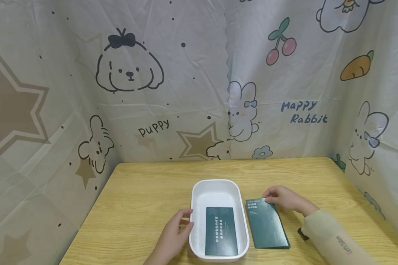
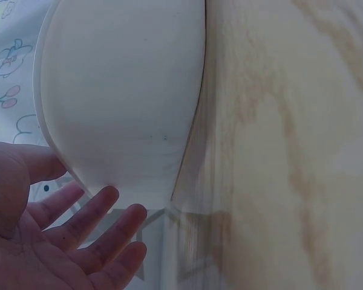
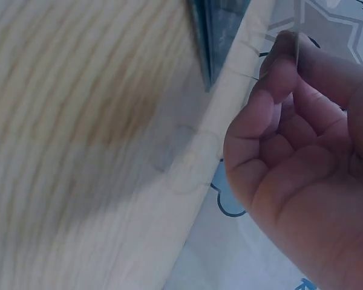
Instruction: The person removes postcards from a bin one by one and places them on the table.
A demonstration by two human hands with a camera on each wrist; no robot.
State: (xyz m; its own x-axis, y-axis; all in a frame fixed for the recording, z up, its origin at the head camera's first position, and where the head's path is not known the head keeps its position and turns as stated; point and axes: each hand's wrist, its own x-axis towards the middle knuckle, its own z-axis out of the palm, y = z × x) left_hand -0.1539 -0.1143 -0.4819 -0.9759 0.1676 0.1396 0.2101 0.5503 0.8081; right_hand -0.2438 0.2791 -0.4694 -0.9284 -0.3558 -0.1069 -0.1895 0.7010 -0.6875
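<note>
L hand [image 1: 172,235] is relaxed, fingers parted & gripping nothing, touching left rim of the white plastic tray [image 1: 215,182], prob. to steady it. R hand [image 1: 283,198], arm in from near right, pinches far edge of the top green card [image 1: 266,224] btwn thumb & fingers, likely to separate it from the cards below [image 3: 207,57], right of tray. Printed green card [image 1: 230,233] lies in tray's near half.

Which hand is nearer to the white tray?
The left hand, at the left edge of the white tray; the right hand is off to its right, pinching a green card.
</note>
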